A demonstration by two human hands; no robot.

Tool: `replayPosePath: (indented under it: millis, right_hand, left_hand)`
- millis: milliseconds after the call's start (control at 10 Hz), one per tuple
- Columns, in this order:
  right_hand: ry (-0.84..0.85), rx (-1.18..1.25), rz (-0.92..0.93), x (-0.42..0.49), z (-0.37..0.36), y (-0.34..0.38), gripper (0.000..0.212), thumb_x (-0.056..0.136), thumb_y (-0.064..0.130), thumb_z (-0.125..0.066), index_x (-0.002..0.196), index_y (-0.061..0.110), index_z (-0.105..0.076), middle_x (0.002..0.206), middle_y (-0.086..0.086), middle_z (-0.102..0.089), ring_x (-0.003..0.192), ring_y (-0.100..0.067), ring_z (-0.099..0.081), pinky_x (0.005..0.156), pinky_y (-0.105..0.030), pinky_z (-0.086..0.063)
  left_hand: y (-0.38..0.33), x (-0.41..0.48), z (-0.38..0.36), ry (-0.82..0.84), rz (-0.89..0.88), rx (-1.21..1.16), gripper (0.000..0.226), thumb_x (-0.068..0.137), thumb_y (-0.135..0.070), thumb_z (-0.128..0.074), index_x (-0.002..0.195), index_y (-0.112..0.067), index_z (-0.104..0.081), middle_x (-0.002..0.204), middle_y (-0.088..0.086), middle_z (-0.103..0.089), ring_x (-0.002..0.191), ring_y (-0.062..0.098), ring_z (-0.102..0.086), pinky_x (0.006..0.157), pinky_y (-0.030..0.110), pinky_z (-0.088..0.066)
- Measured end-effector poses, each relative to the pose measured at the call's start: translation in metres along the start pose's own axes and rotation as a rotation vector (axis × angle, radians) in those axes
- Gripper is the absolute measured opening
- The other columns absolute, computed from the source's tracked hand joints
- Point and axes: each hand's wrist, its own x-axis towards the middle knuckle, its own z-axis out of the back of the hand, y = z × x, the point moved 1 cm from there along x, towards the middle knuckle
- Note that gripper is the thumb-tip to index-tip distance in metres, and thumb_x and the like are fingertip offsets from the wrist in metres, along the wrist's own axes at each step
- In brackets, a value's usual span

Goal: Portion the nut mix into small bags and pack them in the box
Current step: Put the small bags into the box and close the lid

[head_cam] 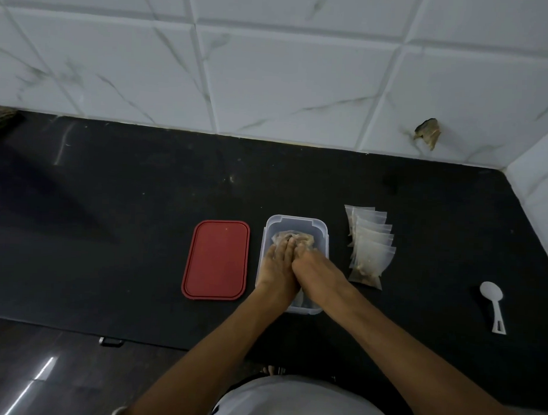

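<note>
Broadly, we see a white marbled tile wall (271, 67) across the far side, with a broken brownish patch (427, 133) low on the right. Below it runs the black bench (111, 217), which carries everything else.

Our two bare forearms come in from the near edge and meet over the middle of the bench. Left of them a red lid (216, 259) lies flat, apart from the box and just beside it. The clear plastic box (297, 220) stands open with its long side running near to far.

Right of the box, a row of small filled bags (372, 251) lies in an overlapping line on the bench, with brownish nut mix showing in the nearest ones.

Our left hand (276, 271) is inside the box, its fingers fairly straight and laid flat on a filled bag (292, 237) that rests in the far half. Our right hand (318, 271) touches the left one and reaches onto the same bag. Its fingers bend down at the tips, and we cannot tell whether they pinch the plastic or only press on it.

Well to the right, near the bench's edge, a white plastic spoon (493, 303) lies alone with its bowl pointing far.
</note>
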Motion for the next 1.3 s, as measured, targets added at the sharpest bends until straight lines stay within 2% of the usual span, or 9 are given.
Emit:
replayPosePath:
  millis: [100,200,300,500,600,700,900,1000,1300]
  right_hand:
    - [-0.003,-0.070,-0.009,-0.002,0.013,-0.004,0.041,0.099,0.019,-0.051,0.136,0.003,-0.045,0.139,-0.019,-0.047,0.129,-0.033,-0.045,0.108,-0.042,-0.035]
    - [-0.321,0.000,0.282,-0.022,0.005,-0.025,0.032,0.097,0.008,-0.045,0.125,0.000,-0.058,0.133,-0.019,-0.054,0.123,-0.036,-0.048,0.100,-0.047,-0.043]
    - [-0.470,0.030,0.346,-0.035,0.013,-0.045,0.036,0.096,0.013,-0.051,0.131,0.006,-0.059,0.139,-0.012,-0.052,0.131,-0.029,-0.044,0.107,-0.042,-0.040]
    - [-0.573,0.372,0.389,-0.058,0.018,-0.085,0.036,0.096,0.015,-0.057,0.131,0.007,-0.059,0.132,-0.008,-0.059,0.124,-0.021,-0.052,0.106,-0.034,-0.040]
    - [-0.687,0.506,0.396,-0.064,0.013,-0.109,0.029,0.094,0.014,-0.063,0.122,0.008,-0.064,0.119,-0.002,-0.065,0.110,-0.014,-0.060,0.100,-0.021,-0.045]
    - [-0.744,0.645,0.341,-0.067,0.006,-0.136,0.029,0.092,0.011,-0.065,0.121,0.009,-0.064,0.117,0.007,-0.061,0.108,-0.001,-0.055,0.095,-0.004,-0.039]
    - [-0.749,0.800,0.183,-0.045,-0.023,-0.182,0.035,0.091,0.007,-0.065,0.126,0.013,-0.061,0.124,0.000,-0.062,0.108,-0.004,-0.061,0.090,-0.014,-0.051]
    - [-0.734,0.821,0.117,-0.025,-0.036,-0.198,0.044,0.090,0.009,-0.067,0.132,0.017,-0.055,0.130,0.004,-0.055,0.115,-0.007,-0.056,0.089,-0.024,-0.055]
    - [-0.578,1.007,-0.025,0.020,-0.034,-0.212,0.042,0.088,0.020,-0.070,0.128,0.020,-0.057,0.122,0.004,-0.058,0.100,0.000,-0.058,0.070,-0.007,-0.046]
  left_hand:
    - [0.003,-0.011,0.012,-0.048,0.001,-0.140,0.079,0.107,-0.030,-0.041,0.159,-0.006,0.013,0.169,0.016,0.016,0.157,0.028,0.010,0.128,0.042,-0.001]
    - [0.009,-0.020,0.028,-0.194,0.027,-0.325,0.076,0.105,-0.023,-0.049,0.161,-0.008,-0.001,0.171,0.013,0.002,0.158,0.025,-0.005,0.128,0.037,-0.015]
    - [0.006,-0.033,0.041,-0.334,0.076,-0.393,0.066,0.103,-0.017,-0.050,0.159,-0.006,-0.017,0.169,0.013,-0.013,0.156,0.024,-0.016,0.123,0.036,-0.029]
    - [-0.036,-0.031,0.058,-0.762,0.033,-0.623,0.045,0.083,-0.003,-0.073,0.127,0.000,-0.064,0.125,0.017,-0.067,0.115,0.033,-0.066,0.088,0.043,-0.059]
    - [-0.072,-0.026,0.056,-0.937,-0.020,-0.930,0.041,0.093,-0.022,-0.053,0.128,-0.003,-0.065,0.126,0.013,-0.066,0.113,0.019,-0.063,0.094,0.030,-0.054]
    - [-0.106,-0.020,0.059,-0.899,-0.009,-1.154,0.046,0.097,-0.028,-0.045,0.136,-0.008,-0.059,0.138,0.004,-0.058,0.123,0.007,-0.053,0.106,0.016,-0.042]
    - [-0.139,0.016,0.048,-0.750,0.066,-1.228,0.048,0.099,-0.004,-0.053,0.147,-0.010,-0.048,0.148,0.004,-0.050,0.129,0.004,-0.049,0.100,0.001,-0.036]
    - [-0.143,0.035,0.039,-0.702,0.118,-1.219,0.054,0.097,-0.025,-0.045,0.148,-0.008,-0.046,0.150,0.007,-0.047,0.132,0.006,-0.045,0.100,0.004,-0.036]
    - [-0.142,0.071,0.029,-0.604,0.371,-1.362,0.044,0.095,-0.002,-0.055,0.138,-0.013,-0.056,0.133,0.009,-0.059,0.118,0.018,-0.061,0.102,0.039,-0.053]
